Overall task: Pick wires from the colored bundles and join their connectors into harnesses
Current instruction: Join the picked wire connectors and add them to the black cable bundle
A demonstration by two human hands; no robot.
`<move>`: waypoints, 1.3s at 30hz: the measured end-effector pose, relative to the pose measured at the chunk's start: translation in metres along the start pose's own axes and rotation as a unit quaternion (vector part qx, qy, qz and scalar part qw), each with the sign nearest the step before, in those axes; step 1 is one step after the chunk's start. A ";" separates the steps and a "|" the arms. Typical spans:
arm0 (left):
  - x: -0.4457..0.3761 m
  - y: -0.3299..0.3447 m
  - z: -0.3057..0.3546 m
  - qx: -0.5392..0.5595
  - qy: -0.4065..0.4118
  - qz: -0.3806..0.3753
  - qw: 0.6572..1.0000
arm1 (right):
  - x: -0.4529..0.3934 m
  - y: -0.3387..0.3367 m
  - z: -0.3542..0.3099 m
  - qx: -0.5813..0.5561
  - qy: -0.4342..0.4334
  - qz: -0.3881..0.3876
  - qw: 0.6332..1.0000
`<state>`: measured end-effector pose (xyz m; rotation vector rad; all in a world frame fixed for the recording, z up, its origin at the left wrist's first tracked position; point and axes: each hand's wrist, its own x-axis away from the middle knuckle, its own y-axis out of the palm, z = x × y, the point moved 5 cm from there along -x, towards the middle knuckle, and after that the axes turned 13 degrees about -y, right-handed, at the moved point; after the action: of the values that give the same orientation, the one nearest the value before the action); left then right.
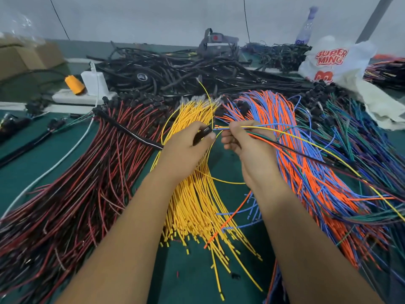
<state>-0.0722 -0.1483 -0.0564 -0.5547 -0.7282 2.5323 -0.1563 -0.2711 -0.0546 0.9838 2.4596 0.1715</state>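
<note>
Left hand: I see my left hand (186, 148) at centre frame, fingers and thumb curled tight round a small black connector (202, 133), its tip poking out towards the right.
Right hand: my right hand (243, 145) sits just beside it, fingers pinched on a thin fan of held wires (274, 133), yellow, blue, green and orange, whose ends point at the connector, almost touching.
Hidden: I cannot tell whether any wire end is seated in the connector; my fingers cover most of its body.
Yellow bundle (197, 205): smooth thin strands under my forearms, lower centre, with small crimped tips.
Red and black bundle (83, 183): left of frame, glossy, ends running off the lower edge.
Orange and blue bundle (306, 172): right of centre, looped, tangled.
Green and blue bundle (355, 137): far right, blurred, cut off.
Black harness pile (186, 71): upper centre, matte, knotted.
Table (43, 154): dark green mat.
Plastic bag (335, 62): upper right, white, crumpled, red lettering.
</note>
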 end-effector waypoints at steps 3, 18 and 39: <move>-0.003 -0.008 0.000 0.119 -0.061 0.021 0.991 | 0.000 0.002 0.001 -0.026 0.015 -0.014 0.999; -0.003 -0.009 0.004 0.230 -0.078 -0.023 0.970 | 0.003 0.004 0.010 -0.038 0.061 -0.057 0.996; 0.003 -0.006 0.010 0.024 0.064 -0.011 0.998 | -0.005 -0.008 0.006 0.011 0.005 -0.016 1.000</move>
<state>-0.0775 -0.1463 -0.0454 -0.6806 -0.6212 2.4625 -0.1555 -0.2807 -0.0606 0.9538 2.4908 0.1389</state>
